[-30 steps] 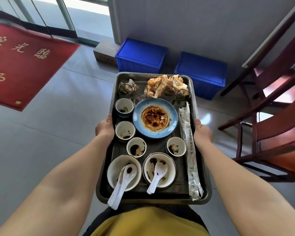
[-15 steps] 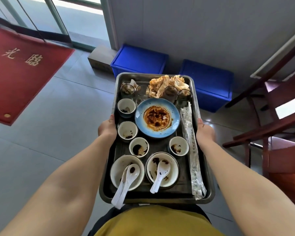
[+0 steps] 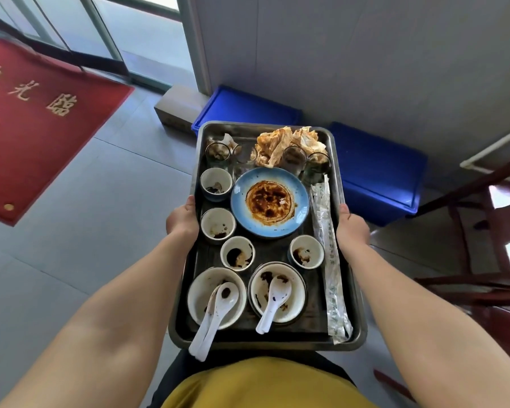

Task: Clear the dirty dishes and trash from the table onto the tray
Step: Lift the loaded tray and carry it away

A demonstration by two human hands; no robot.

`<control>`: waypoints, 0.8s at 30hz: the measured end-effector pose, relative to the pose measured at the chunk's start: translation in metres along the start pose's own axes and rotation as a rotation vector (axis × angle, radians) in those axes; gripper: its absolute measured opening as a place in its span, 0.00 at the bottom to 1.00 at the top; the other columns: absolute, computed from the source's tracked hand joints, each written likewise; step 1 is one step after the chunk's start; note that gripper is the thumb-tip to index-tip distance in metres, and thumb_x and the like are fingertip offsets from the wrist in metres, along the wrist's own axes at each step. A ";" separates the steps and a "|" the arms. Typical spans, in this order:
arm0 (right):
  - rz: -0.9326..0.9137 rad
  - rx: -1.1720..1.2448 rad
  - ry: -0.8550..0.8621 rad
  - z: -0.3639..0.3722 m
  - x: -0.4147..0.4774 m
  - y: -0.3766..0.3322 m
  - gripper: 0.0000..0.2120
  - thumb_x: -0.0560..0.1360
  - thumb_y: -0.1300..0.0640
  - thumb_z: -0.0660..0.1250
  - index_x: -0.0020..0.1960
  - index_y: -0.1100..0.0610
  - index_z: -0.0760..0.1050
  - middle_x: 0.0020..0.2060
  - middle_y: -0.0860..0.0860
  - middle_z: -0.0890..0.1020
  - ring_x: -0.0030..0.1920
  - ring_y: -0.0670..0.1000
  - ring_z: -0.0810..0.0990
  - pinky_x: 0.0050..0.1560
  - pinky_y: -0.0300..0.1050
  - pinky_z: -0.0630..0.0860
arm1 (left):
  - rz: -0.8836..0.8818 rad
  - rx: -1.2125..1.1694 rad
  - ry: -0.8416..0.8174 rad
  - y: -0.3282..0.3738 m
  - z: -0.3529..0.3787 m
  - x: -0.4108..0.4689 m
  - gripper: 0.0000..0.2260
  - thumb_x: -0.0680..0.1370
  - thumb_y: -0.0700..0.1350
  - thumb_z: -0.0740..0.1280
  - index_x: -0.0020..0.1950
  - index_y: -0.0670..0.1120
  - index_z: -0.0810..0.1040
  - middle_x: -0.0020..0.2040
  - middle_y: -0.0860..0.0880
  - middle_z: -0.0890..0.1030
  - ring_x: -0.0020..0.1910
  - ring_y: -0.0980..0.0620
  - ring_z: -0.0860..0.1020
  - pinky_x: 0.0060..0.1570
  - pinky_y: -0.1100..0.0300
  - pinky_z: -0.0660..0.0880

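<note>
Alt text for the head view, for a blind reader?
The left hand and right hand grip a dark rectangular metal tray carrying a sauce-stained round blue plate, dirty white bowls, white spoons and crumpled napkins.

One head-worn camera looks steeply down, close over the carried tray [image 3: 352, 334] and floor [image 3: 86, 231].

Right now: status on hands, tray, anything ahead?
Both gripping: left hand, right hand on tray long sides. Dirty dishes, trash loaded. Blue bins on floor ahead, wooden chair right.
</note>
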State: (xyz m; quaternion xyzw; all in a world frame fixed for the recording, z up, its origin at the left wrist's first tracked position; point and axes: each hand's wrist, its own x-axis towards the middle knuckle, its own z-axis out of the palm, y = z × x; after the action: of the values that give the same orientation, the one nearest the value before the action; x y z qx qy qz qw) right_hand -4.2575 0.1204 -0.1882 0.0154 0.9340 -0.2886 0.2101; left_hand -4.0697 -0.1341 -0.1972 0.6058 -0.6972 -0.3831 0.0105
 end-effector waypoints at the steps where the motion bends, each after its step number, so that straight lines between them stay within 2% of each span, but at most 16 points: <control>1: -0.003 0.006 -0.004 0.001 0.009 -0.004 0.28 0.83 0.43 0.46 0.45 0.63 0.73 0.41 0.58 0.74 0.43 0.57 0.70 0.44 0.48 0.63 | -0.002 -0.001 0.004 0.005 0.001 0.007 0.26 0.84 0.57 0.49 0.37 0.39 0.68 0.43 0.39 0.73 0.44 0.42 0.70 0.43 0.53 0.64; 7: -0.031 -0.005 -0.025 0.015 0.070 -0.049 0.25 0.83 0.44 0.47 0.45 0.61 0.72 0.43 0.57 0.74 0.44 0.57 0.70 0.45 0.47 0.65 | -0.023 -0.003 0.017 0.045 0.006 0.063 0.26 0.84 0.57 0.49 0.33 0.41 0.65 0.33 0.44 0.68 0.42 0.42 0.69 0.42 0.53 0.63; 11: -0.042 -0.004 -0.026 0.028 0.114 -0.084 0.25 0.83 0.44 0.47 0.47 0.62 0.73 0.43 0.57 0.74 0.45 0.56 0.71 0.46 0.47 0.65 | -0.029 -0.010 0.006 0.075 0.009 0.110 0.26 0.84 0.57 0.48 0.33 0.41 0.64 0.32 0.45 0.68 0.42 0.43 0.69 0.42 0.54 0.63; 20: -0.050 -0.061 -0.029 0.054 0.212 -0.175 0.26 0.83 0.43 0.46 0.44 0.62 0.70 0.42 0.57 0.73 0.46 0.56 0.70 0.46 0.49 0.65 | -0.067 -0.025 -0.001 0.144 0.008 0.213 0.26 0.84 0.57 0.48 0.33 0.42 0.65 0.33 0.45 0.69 0.42 0.42 0.70 0.42 0.54 0.63; 24: -0.043 -0.057 -0.029 0.061 0.247 -0.202 0.26 0.83 0.42 0.46 0.36 0.58 0.67 0.41 0.57 0.74 0.46 0.57 0.71 0.45 0.49 0.65 | -0.073 -0.019 0.009 0.170 0.008 0.244 0.25 0.84 0.56 0.47 0.35 0.41 0.66 0.35 0.44 0.69 0.43 0.42 0.69 0.43 0.54 0.62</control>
State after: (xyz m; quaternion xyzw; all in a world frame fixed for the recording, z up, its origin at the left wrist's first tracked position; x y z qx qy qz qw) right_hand -4.4895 -0.1037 -0.2256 -0.0147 0.9388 -0.2663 0.2179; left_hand -4.2810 -0.3423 -0.2193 0.6323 -0.6710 -0.3871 0.0055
